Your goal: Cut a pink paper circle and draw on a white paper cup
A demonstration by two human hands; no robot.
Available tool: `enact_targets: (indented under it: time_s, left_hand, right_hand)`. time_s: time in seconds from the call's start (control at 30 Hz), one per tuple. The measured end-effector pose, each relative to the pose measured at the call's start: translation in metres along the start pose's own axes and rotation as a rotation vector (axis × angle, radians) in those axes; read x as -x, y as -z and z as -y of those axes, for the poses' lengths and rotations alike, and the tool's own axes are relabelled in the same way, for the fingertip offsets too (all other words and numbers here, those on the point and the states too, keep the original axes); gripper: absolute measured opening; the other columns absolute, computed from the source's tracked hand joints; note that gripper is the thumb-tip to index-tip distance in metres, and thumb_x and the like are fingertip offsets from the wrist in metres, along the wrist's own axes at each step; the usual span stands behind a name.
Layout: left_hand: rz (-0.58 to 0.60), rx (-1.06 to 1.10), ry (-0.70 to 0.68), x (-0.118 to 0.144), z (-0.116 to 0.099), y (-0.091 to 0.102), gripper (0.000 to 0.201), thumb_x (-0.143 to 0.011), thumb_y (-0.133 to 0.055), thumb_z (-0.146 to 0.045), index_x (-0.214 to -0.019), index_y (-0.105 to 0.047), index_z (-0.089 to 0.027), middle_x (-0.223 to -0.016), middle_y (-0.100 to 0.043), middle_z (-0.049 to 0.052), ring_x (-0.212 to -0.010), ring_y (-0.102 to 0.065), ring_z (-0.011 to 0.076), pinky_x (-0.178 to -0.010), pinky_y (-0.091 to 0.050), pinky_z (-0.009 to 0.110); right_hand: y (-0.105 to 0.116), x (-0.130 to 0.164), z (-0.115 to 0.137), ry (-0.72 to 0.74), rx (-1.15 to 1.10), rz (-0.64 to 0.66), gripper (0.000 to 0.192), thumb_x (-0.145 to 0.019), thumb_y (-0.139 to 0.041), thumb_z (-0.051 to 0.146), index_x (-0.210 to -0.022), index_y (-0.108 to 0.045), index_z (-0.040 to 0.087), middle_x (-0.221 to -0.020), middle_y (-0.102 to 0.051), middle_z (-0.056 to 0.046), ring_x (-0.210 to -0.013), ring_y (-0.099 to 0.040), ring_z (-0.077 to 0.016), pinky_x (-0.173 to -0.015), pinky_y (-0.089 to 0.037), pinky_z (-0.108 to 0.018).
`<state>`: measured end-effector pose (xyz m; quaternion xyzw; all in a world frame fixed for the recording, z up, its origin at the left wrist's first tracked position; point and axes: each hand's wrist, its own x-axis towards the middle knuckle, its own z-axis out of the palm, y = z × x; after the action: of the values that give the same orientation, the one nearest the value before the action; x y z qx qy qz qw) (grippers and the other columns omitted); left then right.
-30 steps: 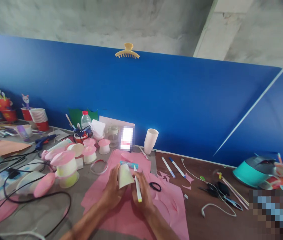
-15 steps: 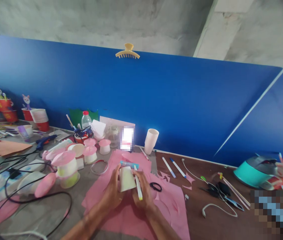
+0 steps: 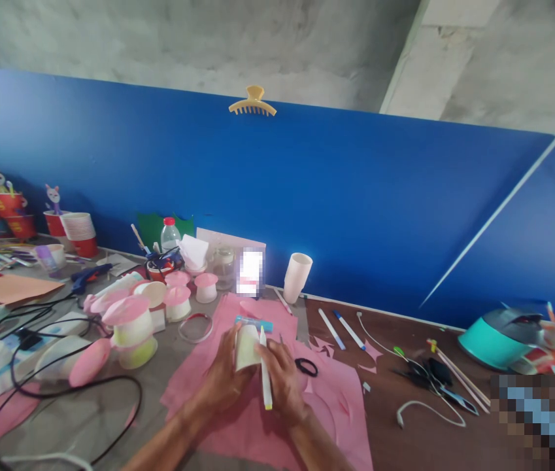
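A pale yellow-green paper cup (image 3: 247, 348) is held over the pink paper (image 3: 238, 425) in my left hand (image 3: 225, 373), whose fingers wrap its left side and underside. Closed round a white marker with a yellow end (image 3: 266, 379) is my right hand (image 3: 281, 376); the marker's upper tip is close to the cup's right edge. I cannot tell whether the tip touches the cup. Just behind the cup lies a light blue tube-like item (image 3: 260, 324), partly covered. To the right of my right hand, black scissor handles (image 3: 306, 367) rest on the pink paper.
Pink-topped cups (image 3: 133, 327), black cables (image 3: 140, 392) and a glue gun (image 3: 88, 278) crowd the left side. A tall white cup stack (image 3: 297, 278) stands behind. Two markers (image 3: 331, 328), a white cable (image 3: 429, 418) and a teal-and-black rounded object (image 3: 497, 337) lie to the right.
The cup has turned and shifted slightly, with my left hand now further round it. My right hand has moved the marker a little left and lower, more upright.
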<state>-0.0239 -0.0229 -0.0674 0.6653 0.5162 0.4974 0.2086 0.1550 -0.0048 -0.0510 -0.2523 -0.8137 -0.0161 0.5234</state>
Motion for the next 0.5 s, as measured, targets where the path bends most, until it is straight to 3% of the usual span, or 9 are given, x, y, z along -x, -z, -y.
enact_targets:
  time_s: [0.13,0.3,0.4,0.5]
  left_hand:
    - [-0.001,0.001,-0.027,-0.0001,-0.0006,0.0008,0.073,-0.086,-0.066,-0.041,-0.149,-0.036,-0.019,-0.149,-0.05,0.021,-0.137,-0.05,0.0377,-0.111,-0.046,0.058]
    - [-0.05,-0.066,-0.121,-0.0019,0.0025,-0.0025,0.064,-0.084,-0.065,-0.032,-0.142,-0.042,-0.02,-0.14,-0.058,0.019,-0.131,-0.056,0.0368,-0.107,-0.049,0.06]
    - [-0.115,-0.071,-0.143,-0.005,0.0042,-0.0045,0.055,-0.081,-0.065,-0.03,-0.132,-0.048,-0.018,-0.126,-0.065,0.019,-0.12,-0.063,0.0366,-0.1,-0.053,0.059]
    - [-0.137,-0.029,-0.072,-0.008,0.0018,-0.004,0.054,-0.079,-0.067,-0.034,-0.128,-0.049,-0.017,-0.121,-0.066,0.019,-0.112,-0.067,0.0356,-0.093,-0.057,0.055]
  right_hand:
    - [0.0054,-0.0083,0.0044,0.06,0.045,0.046,0.049,-0.104,-0.03,0.022,-0.151,-0.041,0.029,-0.106,-0.065,-0.009,-0.086,-0.061,-0.0251,-0.074,-0.054,-0.041]
    - [0.0038,-0.0085,0.0053,0.041,0.019,0.078,0.047,-0.099,-0.037,0.017,-0.143,-0.048,0.03,-0.107,-0.067,-0.008,-0.088,-0.062,-0.0264,-0.077,-0.056,-0.044]
    - [0.0009,-0.0055,0.005,0.031,-0.036,0.052,0.051,-0.093,-0.043,0.013,-0.142,-0.047,0.025,-0.108,-0.066,-0.01,-0.093,-0.064,-0.0277,-0.079,-0.058,-0.045]
    - [0.0001,-0.0037,0.0033,-0.016,-0.047,-0.023,0.056,-0.089,-0.047,0.012,-0.144,-0.043,0.021,-0.115,-0.066,-0.014,-0.105,-0.065,-0.0305,-0.085,-0.06,-0.048]
